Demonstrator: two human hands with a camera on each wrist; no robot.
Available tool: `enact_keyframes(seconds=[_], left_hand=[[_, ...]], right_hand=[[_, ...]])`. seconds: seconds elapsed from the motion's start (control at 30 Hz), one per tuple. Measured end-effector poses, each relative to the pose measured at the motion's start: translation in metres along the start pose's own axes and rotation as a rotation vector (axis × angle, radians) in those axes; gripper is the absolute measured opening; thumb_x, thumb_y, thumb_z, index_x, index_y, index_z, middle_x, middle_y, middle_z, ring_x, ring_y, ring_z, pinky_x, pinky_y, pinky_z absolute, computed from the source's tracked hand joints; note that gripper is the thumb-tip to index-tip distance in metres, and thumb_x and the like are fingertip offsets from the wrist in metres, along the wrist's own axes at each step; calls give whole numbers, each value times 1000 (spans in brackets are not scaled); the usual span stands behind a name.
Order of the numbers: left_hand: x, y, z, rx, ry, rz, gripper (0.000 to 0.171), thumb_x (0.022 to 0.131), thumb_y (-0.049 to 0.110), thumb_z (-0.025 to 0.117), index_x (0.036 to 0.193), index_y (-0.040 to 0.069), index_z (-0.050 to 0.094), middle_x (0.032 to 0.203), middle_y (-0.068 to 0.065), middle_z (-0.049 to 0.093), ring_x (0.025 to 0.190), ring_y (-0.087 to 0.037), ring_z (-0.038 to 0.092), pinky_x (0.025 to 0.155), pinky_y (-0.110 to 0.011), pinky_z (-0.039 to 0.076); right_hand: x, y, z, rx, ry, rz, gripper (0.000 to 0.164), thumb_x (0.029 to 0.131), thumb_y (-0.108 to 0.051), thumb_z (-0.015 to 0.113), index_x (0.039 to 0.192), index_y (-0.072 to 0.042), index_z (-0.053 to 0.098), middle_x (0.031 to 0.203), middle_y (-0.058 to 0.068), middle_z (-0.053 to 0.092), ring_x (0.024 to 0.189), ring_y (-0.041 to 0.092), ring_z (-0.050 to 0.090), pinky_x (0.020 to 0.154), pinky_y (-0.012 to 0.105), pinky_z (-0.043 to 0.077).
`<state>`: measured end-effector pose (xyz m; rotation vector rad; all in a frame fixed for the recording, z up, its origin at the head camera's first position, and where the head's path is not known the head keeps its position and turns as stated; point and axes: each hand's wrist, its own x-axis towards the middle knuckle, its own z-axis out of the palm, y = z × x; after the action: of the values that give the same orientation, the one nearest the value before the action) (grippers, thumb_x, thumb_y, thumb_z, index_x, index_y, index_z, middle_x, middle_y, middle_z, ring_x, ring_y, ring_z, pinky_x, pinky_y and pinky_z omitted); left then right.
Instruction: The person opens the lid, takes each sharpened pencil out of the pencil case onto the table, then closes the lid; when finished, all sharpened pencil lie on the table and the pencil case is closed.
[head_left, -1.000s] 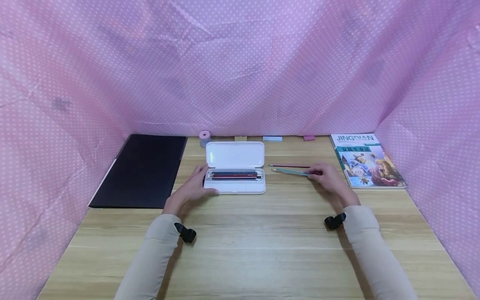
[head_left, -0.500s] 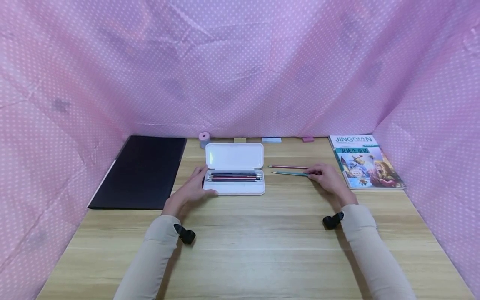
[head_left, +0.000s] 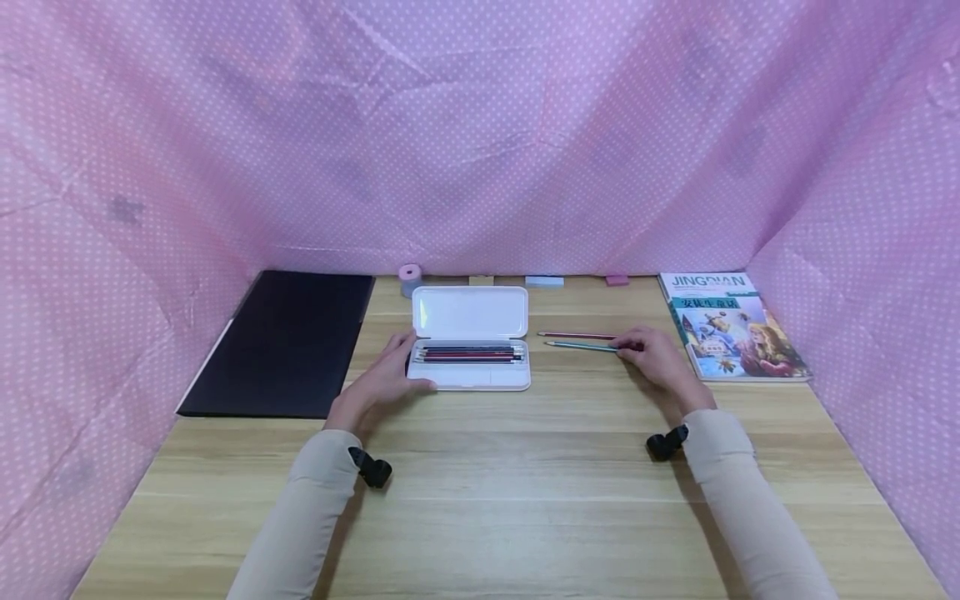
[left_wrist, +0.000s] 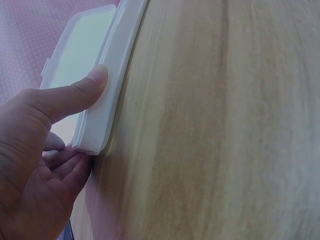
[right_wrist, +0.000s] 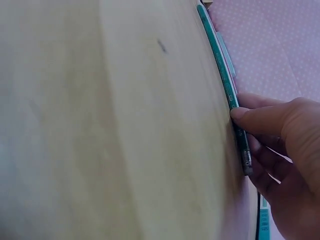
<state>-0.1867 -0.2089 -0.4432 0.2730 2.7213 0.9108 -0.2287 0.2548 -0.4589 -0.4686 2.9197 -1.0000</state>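
A white pencil case (head_left: 450, 380) lies with its lid raised, several dark and red pencils (head_left: 468, 354) side by side in it. My left hand (head_left: 386, 375) grips its left end; in the left wrist view the thumb (left_wrist: 75, 97) lies along the front wall and the fingers curl at the end corner. To the right of the case, my right hand (head_left: 658, 358) pinches a green pencil (head_left: 581, 346) near its blunt end, its tip toward the case. A dark red pencil (head_left: 573, 335) lies just behind it, partly hidden by the fingers.
A black folder (head_left: 285, 342) lies at the left, a picture-covered book (head_left: 727, 329) at the right. Along the back are a small roll (head_left: 409, 281), a tan block (head_left: 481, 281), a pale blue block (head_left: 544, 282) and a pink block (head_left: 617, 281), before a pink dotted curtain (head_left: 480, 150).
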Motion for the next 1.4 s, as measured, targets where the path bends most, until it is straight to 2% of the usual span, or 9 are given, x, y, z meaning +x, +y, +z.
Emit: enact_keyframes(seconds=[0.17, 0.33, 0.5, 0.63, 0.77, 0.97, 1.07, 1.3, 1.4], left_hand=[[0, 1, -1, -8, 2, 2, 109, 73, 48, 73, 149, 14, 4, 147, -11, 17, 133, -25, 23, 109, -43, 22], [-1, 1, 0, -8, 4, 9, 109, 73, 47, 74, 149, 13, 4, 146, -11, 18, 132, -25, 24, 109, -44, 21], [0, 0, 0, 11, 7, 21, 110, 72, 48, 73, 149, 11, 4, 145, -14, 20, 132, -27, 25, 108, -45, 22], [0, 0, 1, 15, 13, 24, 109, 72, 48, 74, 149, 11, 5, 145, -13, 20, 131, -27, 25, 108, -45, 22], [0, 1, 1, 9, 16, 29, 108, 73, 45, 74, 149, 10, 6, 145, -13, 20, 131, -27, 26, 108, -45, 22], [-1, 1, 0, 6, 14, 29, 108, 73, 44, 75, 149, 10, 6, 144, -13, 21, 131, -27, 26, 108, -44, 22], [-1, 1, 0, 3, 13, 16, 108, 73, 45, 74, 149, 11, 6, 145, -12, 20, 131, -27, 25, 108, -44, 22], [0, 0, 0, 4, 16, 34, 108, 72, 44, 75, 149, 12, 6, 145, -14, 21, 132, -28, 26, 109, -44, 22], [0, 0, 1, -8, 13, 13, 108, 72, 43, 76, 149, 13, 6, 145, -11, 21, 132, -27, 25, 109, -45, 21]], right_hand=[[4, -19, -2, -54, 44, -60, 17, 87, -10, 62, 103, -8, 68, 104, 12, 61, 99, 31, 55, 88, 49, 42], [17, -54, 7, -45, 61, -164, 23, 85, -8, 64, 107, -6, 66, 105, 11, 60, 94, 27, 56, 82, 44, 46], [29, -93, 33, 51, 2, -250, 28, 84, -5, 64, 112, -2, 63, 106, 10, 60, 97, 24, 56, 86, 39, 47], [37, -121, 56, 110, -106, -288, 26, 87, -4, 59, 113, -1, 62, 110, 10, 60, 104, 23, 54, 91, 39, 44], [43, -140, 75, 84, -200, -291, 26, 91, -8, 56, 116, -4, 61, 114, 7, 59, 108, 20, 52, 94, 37, 42], [48, -152, 89, -57, -240, -293, 27, 92, -10, 54, 119, -6, 59, 116, 6, 59, 110, 17, 52, 96, 33, 41], [50, -152, 91, -58, -239, -278, 27, 92, -8, 55, 118, -6, 60, 116, 6, 60, 111, 18, 52, 97, 33, 41], [55, -148, 93, -53, -259, -264, 24, 92, -6, 53, 113, -8, 64, 110, 4, 62, 105, 15, 55, 93, 31, 44], [55, -146, 94, -58, -260, -271, 23, 92, -5, 52, 111, -9, 65, 108, 3, 63, 103, 14, 56, 92, 30, 44]])
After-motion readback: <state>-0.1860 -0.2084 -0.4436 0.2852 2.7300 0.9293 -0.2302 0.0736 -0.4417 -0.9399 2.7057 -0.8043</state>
